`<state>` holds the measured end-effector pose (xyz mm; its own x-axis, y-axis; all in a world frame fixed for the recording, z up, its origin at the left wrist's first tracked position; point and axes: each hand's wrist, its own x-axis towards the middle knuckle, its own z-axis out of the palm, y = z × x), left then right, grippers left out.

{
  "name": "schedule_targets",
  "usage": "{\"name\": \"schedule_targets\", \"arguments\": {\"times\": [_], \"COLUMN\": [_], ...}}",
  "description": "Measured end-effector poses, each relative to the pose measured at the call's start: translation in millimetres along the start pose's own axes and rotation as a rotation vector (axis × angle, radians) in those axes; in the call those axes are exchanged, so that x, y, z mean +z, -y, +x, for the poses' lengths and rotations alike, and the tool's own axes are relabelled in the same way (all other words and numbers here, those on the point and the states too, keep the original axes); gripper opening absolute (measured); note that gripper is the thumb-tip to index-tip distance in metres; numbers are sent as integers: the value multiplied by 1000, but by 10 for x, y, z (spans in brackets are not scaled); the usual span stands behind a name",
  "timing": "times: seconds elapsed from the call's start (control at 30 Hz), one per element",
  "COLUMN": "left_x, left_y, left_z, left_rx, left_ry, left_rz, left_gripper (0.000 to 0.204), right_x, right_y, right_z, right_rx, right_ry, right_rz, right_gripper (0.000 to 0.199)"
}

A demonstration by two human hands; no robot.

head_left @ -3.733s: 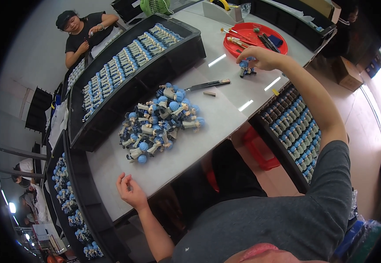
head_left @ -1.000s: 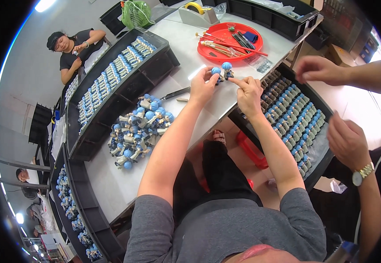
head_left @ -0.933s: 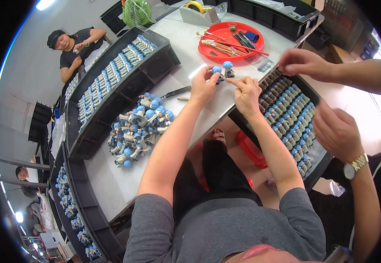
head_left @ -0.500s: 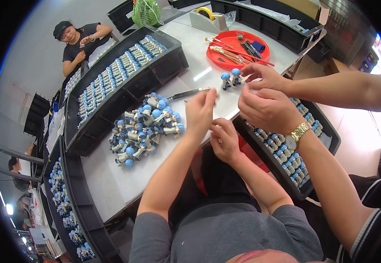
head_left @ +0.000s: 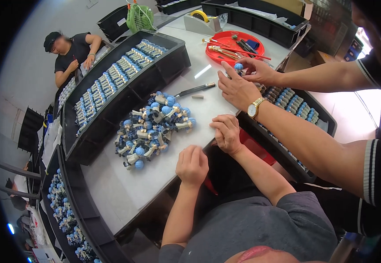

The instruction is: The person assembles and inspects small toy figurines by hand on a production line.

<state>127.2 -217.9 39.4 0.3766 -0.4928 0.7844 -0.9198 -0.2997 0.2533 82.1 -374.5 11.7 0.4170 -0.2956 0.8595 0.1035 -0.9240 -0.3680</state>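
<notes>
- Left hand rests at the near edge of the bench, fingers curled loosely under, holding nothing.
- Right hand sits just at its two o'clock, also on the bench edge, fingers bent down and empty.
- The pile of blue-headed figurines lies at ten o'clock from the left hand, near but not touching; from the right hand it's at nine o'clock, the closest piece just beside the fingers.
- A co-worker's hands reach in from three o'clock: the one with the gold wristwatch lies flat on the bench, the other hand pinches a single figurine by the red tray.
- Judgement: to pick well from that heap, take an outer piece by its pale body, lifting clear so the neighbours don't tumble.
- A black tray of sorted figurines sits beyond the pile at twelve o'clock.
</notes>
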Motion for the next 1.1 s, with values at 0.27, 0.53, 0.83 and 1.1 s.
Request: {"name": "schedule_targets", "arguments": {"times": [0.27, 0.53, 0.83, 1.1], "left_x": [-8, 7, 26, 35], "left_y": [14, 15, -9, -8], "left_z": [-22, -17, -34, -49], "left_rx": [-14, 27, 43, 49], "left_ry": [-5, 0, 5, -1], "left_rz": [29, 21, 49, 63], "left_gripper": [14, 14, 14, 14], "right_x": [9, 180, 90, 95], "right_y": [569, 397, -126, -170], "right_z": [465, 1352, 1627, 1727], "right_rx": [470, 1113, 1326, 1403], "right_ry": [7, -203, -479, -659], "right_rz": [367, 1017, 1293, 1326], "right_gripper": [59, 92, 85, 19]}}
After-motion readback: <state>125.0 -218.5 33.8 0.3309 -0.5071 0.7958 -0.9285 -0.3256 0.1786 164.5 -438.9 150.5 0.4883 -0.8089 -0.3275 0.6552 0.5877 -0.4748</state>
